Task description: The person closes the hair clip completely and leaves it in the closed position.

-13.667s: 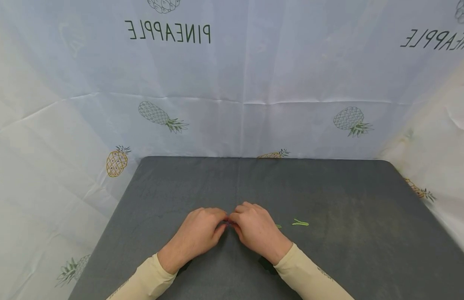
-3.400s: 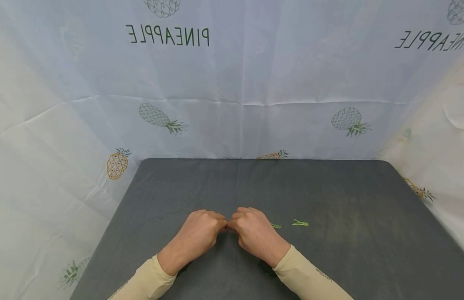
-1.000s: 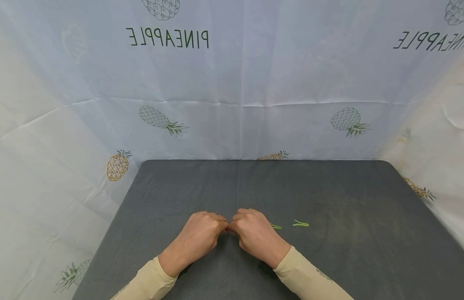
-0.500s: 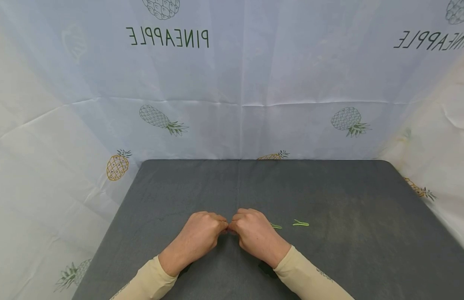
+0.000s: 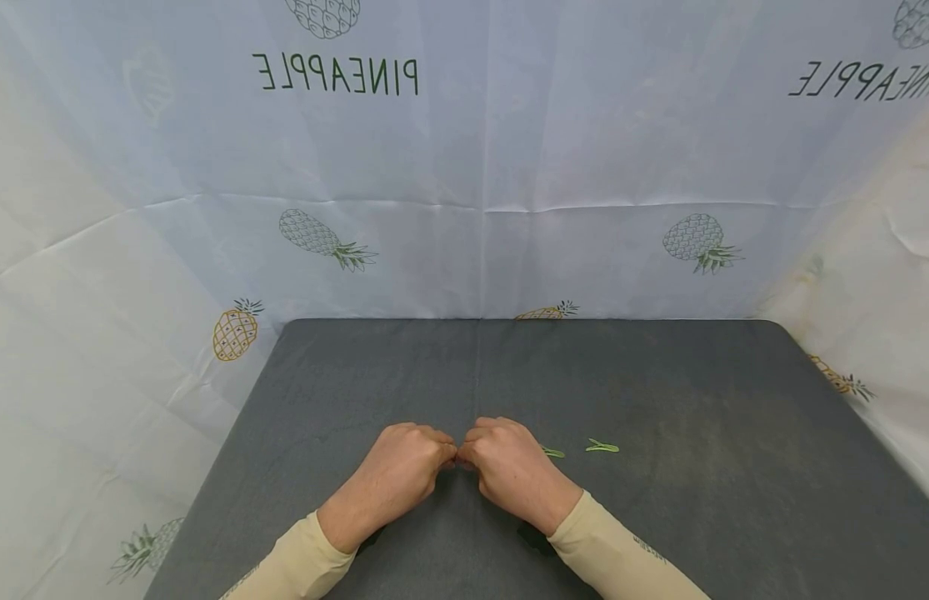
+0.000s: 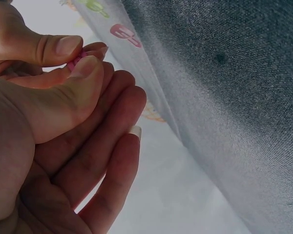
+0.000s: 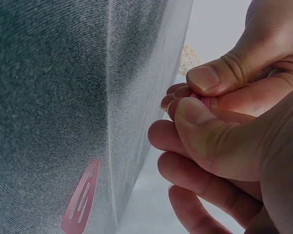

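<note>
In the head view my left hand [image 5: 398,465] and right hand [image 5: 512,467] meet fingertip to fingertip low over the dark table. Both wrist views show a small pink hair clip [image 7: 206,101] pinched between the thumbs and index fingers of both hands. Its slim pink strips peek out; the fingers cover most of it. My other fingers curl loosely below. A pink snap hair clip [image 7: 82,197] lies on the table in the right wrist view. To the right of my right hand lie two green hair clips, one partly hidden [image 5: 556,453] and one in full sight [image 5: 602,447].
The dark grey table [image 5: 644,375] has rounded far corners. Behind it and at both sides hangs a pale cloth [image 5: 434,258] printed with pineapples. A pink clip [image 6: 126,35] and a green clip [image 6: 95,7] show near the top of the left wrist view.
Since the earliest frame the fingertips have drawn in tighter, hiding the small thing between them, and the nearer green clip shows more beside the right hand. Over the last second the hands barely move.
</note>
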`<state>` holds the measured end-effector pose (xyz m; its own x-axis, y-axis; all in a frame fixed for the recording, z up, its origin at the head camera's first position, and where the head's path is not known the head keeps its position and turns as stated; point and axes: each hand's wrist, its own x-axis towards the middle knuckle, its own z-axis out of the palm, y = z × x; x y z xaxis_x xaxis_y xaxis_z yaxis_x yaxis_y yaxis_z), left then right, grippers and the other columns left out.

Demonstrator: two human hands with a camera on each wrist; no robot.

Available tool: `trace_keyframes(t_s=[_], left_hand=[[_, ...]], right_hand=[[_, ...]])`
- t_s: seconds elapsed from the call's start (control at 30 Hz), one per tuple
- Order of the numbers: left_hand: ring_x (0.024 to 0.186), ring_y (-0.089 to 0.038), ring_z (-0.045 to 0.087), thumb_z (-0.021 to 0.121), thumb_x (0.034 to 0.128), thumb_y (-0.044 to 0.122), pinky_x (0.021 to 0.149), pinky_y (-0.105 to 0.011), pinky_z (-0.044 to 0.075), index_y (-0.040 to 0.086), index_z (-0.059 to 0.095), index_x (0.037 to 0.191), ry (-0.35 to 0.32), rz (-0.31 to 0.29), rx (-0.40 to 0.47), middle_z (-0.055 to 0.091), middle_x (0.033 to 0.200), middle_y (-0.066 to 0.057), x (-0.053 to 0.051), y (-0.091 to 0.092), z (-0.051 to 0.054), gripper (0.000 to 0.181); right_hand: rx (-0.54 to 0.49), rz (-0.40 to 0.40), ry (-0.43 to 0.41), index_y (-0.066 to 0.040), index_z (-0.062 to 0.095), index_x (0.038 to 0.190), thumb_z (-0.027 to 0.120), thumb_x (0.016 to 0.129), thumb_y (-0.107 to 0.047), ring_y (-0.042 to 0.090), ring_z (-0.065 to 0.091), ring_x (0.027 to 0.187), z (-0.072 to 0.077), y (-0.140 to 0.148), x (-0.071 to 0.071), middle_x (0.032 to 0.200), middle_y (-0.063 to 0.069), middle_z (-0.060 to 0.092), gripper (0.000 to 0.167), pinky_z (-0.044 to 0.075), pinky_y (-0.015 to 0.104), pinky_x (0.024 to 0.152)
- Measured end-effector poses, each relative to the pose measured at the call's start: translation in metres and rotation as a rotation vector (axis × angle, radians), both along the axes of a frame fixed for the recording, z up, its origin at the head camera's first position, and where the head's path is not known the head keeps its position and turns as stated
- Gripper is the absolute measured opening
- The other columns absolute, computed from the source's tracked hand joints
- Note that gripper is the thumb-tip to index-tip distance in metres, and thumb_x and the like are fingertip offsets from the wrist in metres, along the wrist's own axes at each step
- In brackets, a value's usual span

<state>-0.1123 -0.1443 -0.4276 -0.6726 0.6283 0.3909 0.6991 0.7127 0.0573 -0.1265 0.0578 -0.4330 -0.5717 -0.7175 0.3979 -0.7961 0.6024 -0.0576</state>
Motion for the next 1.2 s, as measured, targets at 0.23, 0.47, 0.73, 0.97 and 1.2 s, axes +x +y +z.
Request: trace_keyframes(t_s=[0.23,0.47,0.73,0.97,1.2], left_hand=[[0.057,0.001,0.024,0.087,0.0864,0.01,0.056,-0.019,0.023,0.021,0.065,0.064,-0.014,-0.003,0.002,0.045,0.059,0.013,0.0,-0.0002,0.0007,0.033],[0.058,0.001,0.021,0.087,0.0859,0.009,0.056,-0.018,0.02,0.02,0.065,0.063,-0.007,-0.018,0.009,0.041,0.059,0.013,-0.001,-0.0007,0.0006,0.034],[0.059,0.001,0.016,0.086,0.0861,0.005,0.057,-0.018,0.015,0.022,0.057,0.059,-0.002,-0.029,0.013,0.036,0.059,0.013,-0.0013,-0.0014,0.0007,0.043],[0.058,0.002,0.016,0.084,0.0884,0.005,0.057,-0.017,0.015,0.021,0.06,0.059,-0.028,-0.033,0.013,0.037,0.058,0.014,-0.0011,-0.0022,0.0023,0.042],[0.057,0.001,0.016,0.087,0.0866,0.009,0.056,-0.018,0.017,0.026,0.047,0.058,-0.047,-0.008,-0.005,0.03,0.059,0.014,-0.0004,-0.0025,0.0024,0.052]], right_hand=[[-0.003,0.007,-0.009,-0.022,0.075,0.07,0.083,0.09,-0.009,0.009,0.047,0.062,0.0003,0.0,-0.0003,0.061,-0.007,0.054,0.026,0.044,0.025,0.062],[-0.009,0.011,-0.009,-0.022,0.074,0.068,0.083,0.089,-0.007,0.009,0.045,0.061,0.0008,-0.0004,-0.0004,0.059,-0.007,0.052,0.028,0.042,0.024,0.061],[-0.023,0.021,-0.019,-0.021,0.072,0.065,0.083,0.088,-0.006,0.009,0.047,0.061,0.0006,-0.001,-0.0004,0.06,-0.007,0.055,0.029,0.042,0.025,0.06],[-0.03,0.018,-0.032,-0.022,0.068,0.062,0.083,0.088,-0.004,0.008,0.047,0.06,-0.0001,-0.0013,0.0001,0.059,-0.007,0.051,0.034,0.04,0.023,0.059],[-0.025,0.011,-0.049,-0.022,0.073,0.069,0.085,0.088,-0.004,0.008,0.049,0.062,-0.0015,-0.0017,0.0009,0.061,-0.007,0.053,0.028,0.042,0.023,0.06]])
